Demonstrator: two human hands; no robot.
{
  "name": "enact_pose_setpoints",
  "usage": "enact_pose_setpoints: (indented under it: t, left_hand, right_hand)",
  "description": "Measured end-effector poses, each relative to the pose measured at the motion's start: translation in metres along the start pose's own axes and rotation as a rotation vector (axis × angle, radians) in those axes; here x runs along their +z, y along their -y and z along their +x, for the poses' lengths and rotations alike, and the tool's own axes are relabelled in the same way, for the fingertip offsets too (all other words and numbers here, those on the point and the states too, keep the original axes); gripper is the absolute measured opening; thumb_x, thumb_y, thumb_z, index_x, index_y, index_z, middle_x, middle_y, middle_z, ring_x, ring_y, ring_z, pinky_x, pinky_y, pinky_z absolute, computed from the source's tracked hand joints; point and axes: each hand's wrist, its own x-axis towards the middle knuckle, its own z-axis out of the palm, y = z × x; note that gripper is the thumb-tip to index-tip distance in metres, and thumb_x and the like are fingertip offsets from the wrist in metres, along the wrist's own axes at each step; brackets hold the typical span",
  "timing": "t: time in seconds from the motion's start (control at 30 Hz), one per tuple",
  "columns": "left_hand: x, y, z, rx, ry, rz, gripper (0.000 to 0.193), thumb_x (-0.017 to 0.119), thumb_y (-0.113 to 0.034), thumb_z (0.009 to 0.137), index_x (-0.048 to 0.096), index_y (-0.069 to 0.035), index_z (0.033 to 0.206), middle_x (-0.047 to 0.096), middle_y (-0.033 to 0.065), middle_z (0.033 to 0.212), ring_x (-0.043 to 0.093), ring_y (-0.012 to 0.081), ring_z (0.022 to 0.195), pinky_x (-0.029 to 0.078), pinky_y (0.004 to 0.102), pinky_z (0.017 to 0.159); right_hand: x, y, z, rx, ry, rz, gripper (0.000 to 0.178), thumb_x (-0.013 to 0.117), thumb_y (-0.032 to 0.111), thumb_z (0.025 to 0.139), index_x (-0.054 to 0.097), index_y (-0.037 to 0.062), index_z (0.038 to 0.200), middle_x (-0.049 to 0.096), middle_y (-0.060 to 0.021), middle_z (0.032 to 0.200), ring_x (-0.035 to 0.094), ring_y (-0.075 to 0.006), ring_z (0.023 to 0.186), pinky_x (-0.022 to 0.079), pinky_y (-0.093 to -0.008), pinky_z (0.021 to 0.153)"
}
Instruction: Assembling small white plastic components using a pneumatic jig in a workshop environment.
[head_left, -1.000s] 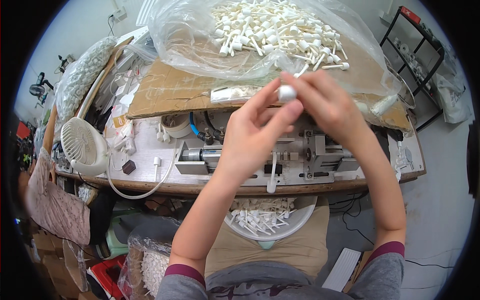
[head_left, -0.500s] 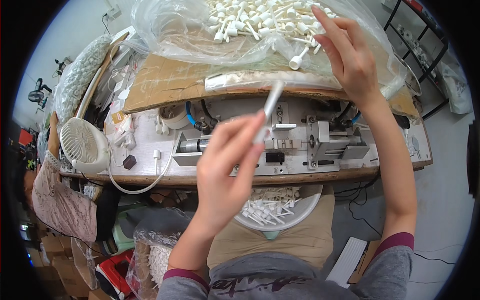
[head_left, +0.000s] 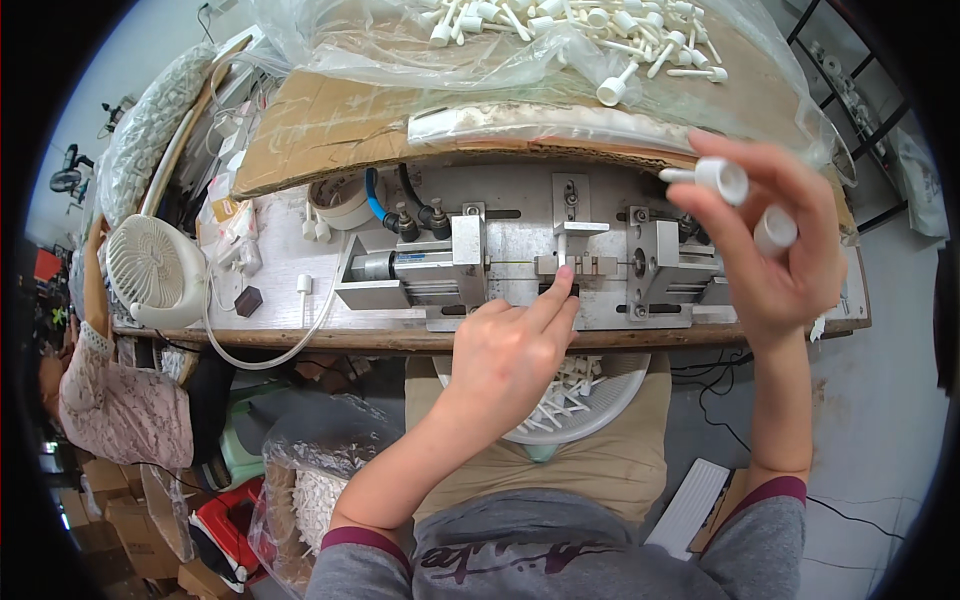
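A worker at a cluttered bench sets the left hand [head_left: 515,350] to a small metal block [head_left: 600,266], forefinger stretched out and its tip on a slim white piece [head_left: 563,247] lying across the block. The other left fingers curl beneath the palm; whether they or the hidden thumb grasp anything cannot be told.

The right hand [head_left: 788,262], raised over the bench's right side, grasps a white scoop [head_left: 722,181] between thumb and fingers, its cup turned toward the right and its handle pointing left. A second white scoop [head_left: 775,231] is tucked against the palm, its cup showing behind the thumb.

The block sits between a left metal unit [head_left: 468,255] and a right metal unit [head_left: 655,260], both bolted down. Above, a heap of white scoops [head_left: 640,30] lies on clear plastic sheeting [head_left: 560,72] over brown cardboard [head_left: 300,140]; below the bench edge, a pale basin [head_left: 628,398] of white pieces rests near the worker's lap.

Dark slanted script [head_left: 515,562] crosses the chest of the worker's grey shirt [head_left: 640,572], trimmed maroon at the sleeves. A small packet [head_left: 222,208] on the left bears an orange patch, any print too small to make out. A white fan [head_left: 158,268] stands nearby.
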Motion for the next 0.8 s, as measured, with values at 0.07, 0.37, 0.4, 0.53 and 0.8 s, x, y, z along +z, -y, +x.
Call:
enact_pose_setpoints:
  t: [0.07, 0.37, 0.4, 0.53, 0.8]
  left_hand:
    - [0.000, 0.001, -0.001, -0.009, 0.013, -0.008, 0.029, 0.078, -0.015, 0.069, 0.072, -0.006, 0.096, 0.069, 0.0060, 0.115, 0.060, 0.0165, 0.055, 0.048, 0.0256, 0.054]
    - [-0.028, -0.009, 0.002, -0.373, -0.003, -1.139, 0.036, 0.081, -0.002, 0.071, 0.068, 0.000, 0.105, 0.069, 0.0107, 0.103, 0.066, 0.0135, 0.087, 0.056, 0.0268, 0.072]
    - [-0.027, -0.009, 0.001, -0.370, -0.009, -1.108, 0.036, 0.081, -0.001, 0.071, 0.068, 0.001, 0.105, 0.069, 0.0109, 0.102, 0.066, 0.0140, 0.088, 0.056, 0.0267, 0.073]
    - [-0.025, -0.002, -0.006, -0.339, -0.065, -0.878, 0.034, 0.075, 0.004, 0.074, 0.068, 0.000, 0.107, 0.068, 0.0124, 0.103, 0.066, 0.0143, 0.082, 0.055, 0.0266, 0.070]
    - [-0.007, 0.001, -0.009, -0.011, -0.012, -0.104, 0.027, 0.076, -0.008, 0.072, 0.071, -0.005, 0.098, 0.066, 0.0087, 0.120, 0.063, 0.0171, 0.066, 0.048, 0.0283, 0.058]
  right_hand:
    - [-0.004, 0.013, -0.010, 0.049, 0.064, 0.040, 0.043, 0.077, -0.005, 0.076, 0.052, -0.0048, 0.111, 0.067, -0.0251, 0.106, 0.068, -0.0199, 0.087, 0.057, -0.0253, 0.070]
    - [0.017, 0.043, -0.065, -0.056, 0.235, 0.135, 0.031, 0.074, 0.011, 0.076, 0.064, 0.0019, 0.103, 0.069, -0.0177, 0.109, 0.061, -0.0136, 0.056, 0.042, -0.0199, 0.045]
    - [0.017, 0.048, -0.067, -0.068, 0.250, 0.127, 0.028, 0.072, 0.012, 0.076, 0.065, 0.0022, 0.101, 0.069, -0.0169, 0.110, 0.060, -0.0128, 0.054, 0.041, -0.0202, 0.045]
    - [0.018, 0.058, -0.065, 0.006, 0.224, 0.087, 0.014, 0.072, 0.017, 0.080, 0.067, 0.0040, 0.085, 0.070, -0.0124, 0.098, 0.054, -0.0107, 0.051, 0.040, -0.0234, 0.045]
    - [-0.005, 0.036, -0.075, 0.750, -0.043, 0.536, 0.040, 0.036, 0.035, 0.099, 0.053, 0.0058, 0.077, 0.047, -0.0007, 0.069, 0.036, -0.0079, 0.057, 0.026, -0.0228, 0.054]
